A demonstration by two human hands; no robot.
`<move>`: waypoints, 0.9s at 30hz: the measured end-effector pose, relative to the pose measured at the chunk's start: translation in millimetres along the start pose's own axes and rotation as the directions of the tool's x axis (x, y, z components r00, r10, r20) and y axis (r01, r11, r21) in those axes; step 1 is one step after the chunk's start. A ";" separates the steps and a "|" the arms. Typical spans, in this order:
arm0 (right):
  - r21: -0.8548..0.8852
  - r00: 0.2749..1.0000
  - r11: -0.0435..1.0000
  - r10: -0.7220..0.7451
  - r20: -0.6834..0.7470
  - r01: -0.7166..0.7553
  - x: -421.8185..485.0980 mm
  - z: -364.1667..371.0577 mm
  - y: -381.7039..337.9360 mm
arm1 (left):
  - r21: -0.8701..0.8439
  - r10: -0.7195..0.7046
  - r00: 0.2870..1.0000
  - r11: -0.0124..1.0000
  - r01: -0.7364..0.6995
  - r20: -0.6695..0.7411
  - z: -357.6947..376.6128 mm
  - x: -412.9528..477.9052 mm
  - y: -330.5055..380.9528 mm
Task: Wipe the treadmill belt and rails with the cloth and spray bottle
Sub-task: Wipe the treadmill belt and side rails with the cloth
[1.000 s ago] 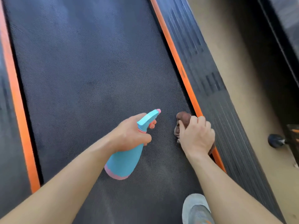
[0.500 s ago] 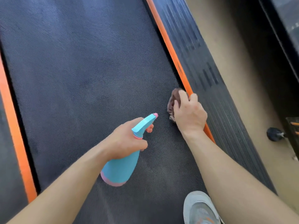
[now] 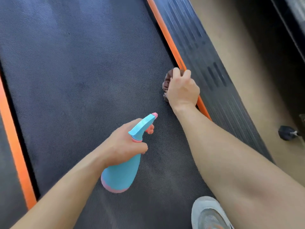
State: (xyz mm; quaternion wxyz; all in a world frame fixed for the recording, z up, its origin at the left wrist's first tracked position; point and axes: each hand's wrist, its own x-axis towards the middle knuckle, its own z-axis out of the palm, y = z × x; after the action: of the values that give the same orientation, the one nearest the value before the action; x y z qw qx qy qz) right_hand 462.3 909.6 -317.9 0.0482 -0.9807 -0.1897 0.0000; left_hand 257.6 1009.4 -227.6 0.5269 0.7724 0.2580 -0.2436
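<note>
Since the earlier frame the right hand point(image 3: 183, 90) has pushed the cloth point(image 3: 166, 81) farther up the belt point(image 3: 82, 71). Left to right: left orange strip point(image 3: 14, 146); open belt, free for strokes; left hand point(image 3: 125, 142), grip clamped round the spray bottle point(image 3: 122, 172), whose nozzle faces the right forearm and could wet it. The right grip is bunched on the cloth against the right orange strip point(image 3: 166, 32), whose lip may snag it; right rail point(image 3: 206, 55) beyond.

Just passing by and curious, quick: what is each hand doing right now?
Left hand: grips the blue spray bottle by its neck.
Right hand: holds the brown cloth at the right edge of the belt.
</note>
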 end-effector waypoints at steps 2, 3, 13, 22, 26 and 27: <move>-0.026 0.999 0.999 -0.043 -0.022 0.043 -31.2 -5.0 24.9 | 0.015 -0.011 1.000 1.000 0.011 0.007 -2.2 1.4 1.1; -0.032 0.999 0.999 -0.037 -0.004 0.037 -52.7 -9.1 38.7 | 0.015 -0.025 1.000 1.000 0.025 0.008 -3.8 0.7 2.9; 0.037 0.992 0.996 0.076 0.096 -0.080 -28.0 -5.5 11.9 | -0.061 -0.101 0.993 0.993 0.097 -0.055 -8.2 -3.0 -3.6; 0.209 0.994 0.978 0.020 -0.106 0.003 -26.5 -9.4 19.3 | -0.067 -0.062 0.997 0.996 0.059 -0.047 -1.9 1.8 4.4; -0.002 0.996 0.997 -0.076 0.056 0.076 18.8 -14.6 -4.7 | -0.041 -0.072 0.997 0.997 0.071 -0.031 -0.5 3.8 3.5; -0.025 0.992 0.996 -0.085 0.092 0.087 15.1 -13.3 -2.1 | -0.034 -0.069 0.997 0.997 0.068 -0.030 -0.9 3.9 2.6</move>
State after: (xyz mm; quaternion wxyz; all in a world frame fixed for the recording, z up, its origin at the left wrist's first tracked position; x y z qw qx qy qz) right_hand 475.7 915.9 -304.2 0.0251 -0.9712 -0.2337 0.0395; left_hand 262.3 1010.0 -228.1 0.5268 0.7579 0.2963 -0.2453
